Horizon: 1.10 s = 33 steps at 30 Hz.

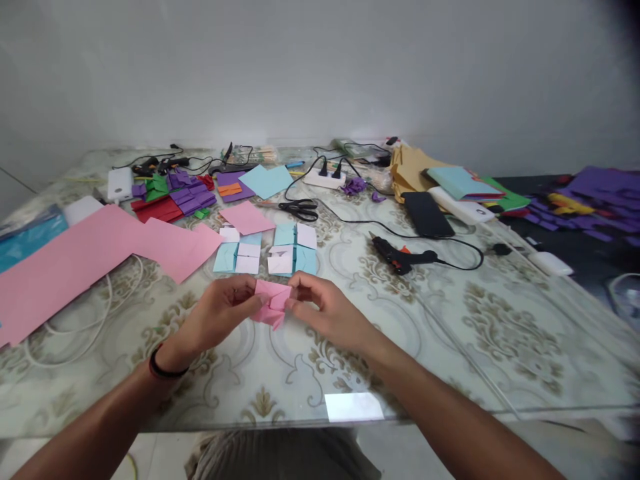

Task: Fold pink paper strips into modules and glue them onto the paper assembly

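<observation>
A small folded piece of pink paper (273,301) is held between both hands, a little above the front middle of the table. My left hand (227,307) pinches its left side with thumb and fingers. On the opposite side, my right hand (323,308) grips the right edge the same way. Just beyond the hands lie two groups of folded light blue and white paper squares, one on the left (237,257) and one on the right (294,252). A flat pink square (247,218) overlaps the back of the left group.
Black-handled scissors (299,210) lie behind the squares. A hot glue gun (400,255) rests to the right, its cord running to a white power strip (325,178). Large pink sheets (95,250) cover the left side. A black phone (427,215) lies near stacked coloured paper (463,181).
</observation>
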Available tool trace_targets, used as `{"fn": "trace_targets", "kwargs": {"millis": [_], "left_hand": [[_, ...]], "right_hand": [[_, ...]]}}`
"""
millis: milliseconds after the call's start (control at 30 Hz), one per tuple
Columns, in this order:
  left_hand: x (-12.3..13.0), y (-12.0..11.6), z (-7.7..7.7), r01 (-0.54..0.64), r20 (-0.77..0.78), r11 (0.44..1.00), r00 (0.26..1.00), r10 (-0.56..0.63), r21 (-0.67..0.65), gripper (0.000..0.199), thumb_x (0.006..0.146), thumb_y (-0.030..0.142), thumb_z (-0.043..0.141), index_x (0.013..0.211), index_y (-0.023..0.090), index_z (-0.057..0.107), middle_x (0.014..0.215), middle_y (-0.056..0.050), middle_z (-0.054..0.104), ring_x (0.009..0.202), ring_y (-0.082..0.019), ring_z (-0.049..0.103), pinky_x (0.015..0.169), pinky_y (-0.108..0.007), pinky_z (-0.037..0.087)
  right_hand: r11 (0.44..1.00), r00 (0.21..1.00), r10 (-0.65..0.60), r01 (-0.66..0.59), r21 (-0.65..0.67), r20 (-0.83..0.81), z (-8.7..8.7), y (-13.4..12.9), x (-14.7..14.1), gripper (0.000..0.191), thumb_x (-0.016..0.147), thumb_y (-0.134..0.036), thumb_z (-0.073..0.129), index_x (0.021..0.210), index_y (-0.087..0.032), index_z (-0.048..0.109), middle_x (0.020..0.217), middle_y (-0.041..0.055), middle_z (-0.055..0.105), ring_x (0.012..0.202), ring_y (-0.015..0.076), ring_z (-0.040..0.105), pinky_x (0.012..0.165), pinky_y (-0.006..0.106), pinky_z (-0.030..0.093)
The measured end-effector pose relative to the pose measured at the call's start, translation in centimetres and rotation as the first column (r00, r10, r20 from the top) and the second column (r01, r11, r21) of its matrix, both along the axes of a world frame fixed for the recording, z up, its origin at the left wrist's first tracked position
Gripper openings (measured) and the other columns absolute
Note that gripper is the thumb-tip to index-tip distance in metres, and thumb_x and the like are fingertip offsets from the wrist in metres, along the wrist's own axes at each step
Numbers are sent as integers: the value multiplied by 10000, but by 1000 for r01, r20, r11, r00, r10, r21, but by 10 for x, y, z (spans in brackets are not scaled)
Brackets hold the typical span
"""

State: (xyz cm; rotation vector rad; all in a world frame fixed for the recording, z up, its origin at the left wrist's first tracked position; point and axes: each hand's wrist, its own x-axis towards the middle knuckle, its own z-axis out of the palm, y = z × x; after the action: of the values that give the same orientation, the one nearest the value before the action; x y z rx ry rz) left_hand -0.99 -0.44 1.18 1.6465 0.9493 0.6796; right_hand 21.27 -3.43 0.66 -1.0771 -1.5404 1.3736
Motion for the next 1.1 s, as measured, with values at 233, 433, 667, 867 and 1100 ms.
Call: {"fn": "trace_targets", "kwargs": {"millis": [233, 433, 667, 867, 1100], "left_hand": [[2, -5, 1, 86, -25, 995, 996, -88, -51, 203, 962, 316, 641, 869, 152, 715, 767, -10, 648, 703, -138, 563, 644, -255, 430], [-1, -6, 3, 98, -6, 994, 995, -99, -37, 239, 992, 343, 634, 878, 155, 728, 766, -14, 667, 700, -135, 575, 640, -253, 435], [-1, -4, 0, 80, 88, 994, 993, -74, -69, 177, 984, 334, 662, 912, 173, 672, 781, -8, 672, 706, -133, 586, 642, -244, 448], [0, -5, 0, 123, 77, 991, 990, -119, -49, 127, 967, 259, 642, 873, 175, 652, 756, 3, 623, 676, -123, 533, 625, -245, 418], [1, -5, 3, 122, 70, 992, 990, -119, -43, 108, 974, 224, 622, 888, 169, 659, 758, 7, 640, 687, -118, 551, 641, -245, 424]], "right_hand": [[999, 996, 29, -32, 27, 89, 3, 0, -2, 181, 916, -296, 670, 773, -194, 627, 752, -12, 608, 725, 150, 532, 686, 272, 409], [999, 994, 32, -37, 40, 109, 4, -2, -2, 118, 892, -260, 672, 801, -190, 649, 762, -8, 623, 726, 152, 535, 671, 269, 405], [992, 989, 32, -50, 117, 147, 6, -3, -5, 144, 902, -262, 660, 775, -197, 645, 751, -1, 622, 715, 156, 527, 665, 277, 398], [988, 987, 24, -47, 144, 157, 3, -4, -9, 133, 912, -256, 671, 791, -202, 661, 770, 9, 654, 727, 164, 565, 682, 285, 425], [994, 1000, -23, 23, 107, -4, 1, -4, -8, 166, 939, -291, 661, 803, -196, 672, 739, -1, 648, 700, 152, 560, 673, 288, 414]]}}
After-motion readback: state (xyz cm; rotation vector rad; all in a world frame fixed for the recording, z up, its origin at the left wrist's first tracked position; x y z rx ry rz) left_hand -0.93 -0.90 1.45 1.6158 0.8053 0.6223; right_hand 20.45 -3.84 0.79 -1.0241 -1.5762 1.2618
